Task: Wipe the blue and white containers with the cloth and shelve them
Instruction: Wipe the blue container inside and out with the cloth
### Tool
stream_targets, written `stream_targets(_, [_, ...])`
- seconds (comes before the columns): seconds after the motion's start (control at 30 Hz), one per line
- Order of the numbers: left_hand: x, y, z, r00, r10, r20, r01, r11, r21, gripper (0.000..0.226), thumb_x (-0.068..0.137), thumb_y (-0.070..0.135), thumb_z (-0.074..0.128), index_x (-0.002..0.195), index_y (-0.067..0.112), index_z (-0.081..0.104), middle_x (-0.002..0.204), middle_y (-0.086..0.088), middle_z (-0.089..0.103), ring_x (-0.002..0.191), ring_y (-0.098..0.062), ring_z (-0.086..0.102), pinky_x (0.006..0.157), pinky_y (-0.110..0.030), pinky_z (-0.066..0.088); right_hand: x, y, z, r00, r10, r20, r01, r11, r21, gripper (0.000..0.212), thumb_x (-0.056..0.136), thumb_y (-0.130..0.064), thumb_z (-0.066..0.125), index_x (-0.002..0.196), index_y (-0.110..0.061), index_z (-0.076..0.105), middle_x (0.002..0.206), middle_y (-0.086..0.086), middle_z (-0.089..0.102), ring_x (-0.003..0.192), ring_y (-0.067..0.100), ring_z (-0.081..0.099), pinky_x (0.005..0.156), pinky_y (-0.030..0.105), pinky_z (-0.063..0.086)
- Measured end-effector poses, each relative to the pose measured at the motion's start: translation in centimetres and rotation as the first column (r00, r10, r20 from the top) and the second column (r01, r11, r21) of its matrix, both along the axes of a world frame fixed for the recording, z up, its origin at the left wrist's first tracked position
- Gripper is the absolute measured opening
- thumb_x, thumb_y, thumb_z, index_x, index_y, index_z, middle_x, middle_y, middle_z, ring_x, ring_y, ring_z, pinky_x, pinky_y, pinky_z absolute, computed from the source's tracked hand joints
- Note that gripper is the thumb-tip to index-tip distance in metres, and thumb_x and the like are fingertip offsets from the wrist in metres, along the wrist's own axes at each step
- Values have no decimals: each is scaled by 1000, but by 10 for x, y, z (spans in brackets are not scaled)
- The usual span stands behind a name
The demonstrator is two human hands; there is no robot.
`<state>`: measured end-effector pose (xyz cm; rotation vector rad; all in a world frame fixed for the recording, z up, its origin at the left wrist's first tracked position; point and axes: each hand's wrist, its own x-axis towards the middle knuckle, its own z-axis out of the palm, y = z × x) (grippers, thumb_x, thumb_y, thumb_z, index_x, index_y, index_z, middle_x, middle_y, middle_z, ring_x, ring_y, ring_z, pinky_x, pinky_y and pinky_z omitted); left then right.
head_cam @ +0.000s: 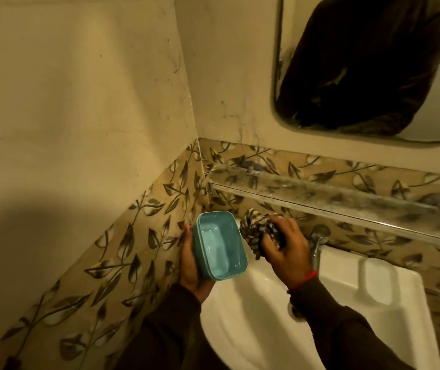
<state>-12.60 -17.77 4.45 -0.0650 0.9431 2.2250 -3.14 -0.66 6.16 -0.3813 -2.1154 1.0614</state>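
Dim warm yellow light, broad soft shadow across the left wall (53, 209), faint glare on the white sink (253, 316), wide-angle bending at edges, mild overall softness.

Dark brown sleeves (347, 329); red thread (310, 276) round right wrist.

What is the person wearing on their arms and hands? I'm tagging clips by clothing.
Both arms are covered by long dark brown sleeves reaching the wrists. The left hand and the right hand are bare, with no gloves. A red thread band circles the right wrist just above the cuff.
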Motion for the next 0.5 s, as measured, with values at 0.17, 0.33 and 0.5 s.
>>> stream_targets(0.17, [60, 50, 6, 971, -236, -17, 235, 971, -46, 77, 88, 80, 38, 132, 24, 68, 135, -19, 67, 122, -41, 65, 92, -57, 56, 78, -5, 51, 993, 28, 113, -52, 975, 215, 33, 82, -38, 58, 114, -32, 54, 109, -7, 54, 95, -1, 53, 79, 13, 47])
stream_targets(0.33, [131, 103, 13, 923, -382, -34, 378, 921, -95, 70, 85, 81, 46, 125, 29, 71, 130, -15, 71, 121, -36, 67, 100, -59, 52, 106, 9, 59, 828, -263, 495, -28, 863, 505, 44, 86, -33, 60, 126, -22, 48, 128, 8, 51, 96, 30, 63, 75, 40, 56])
stream_targets(0.5, [146, 122, 21, 896, -443, -22, 441, 895, -65, 68, 90, 74, 43, 125, 23, 72, 130, -17, 71, 119, -37, 67, 90, -52, 58, 133, 21, 69, 879, -225, 421, -7, 876, 482, 41, 85, -22, 64, 125, -18, 57, 123, 10, 59, 102, 32, 62, 85, 39, 54])
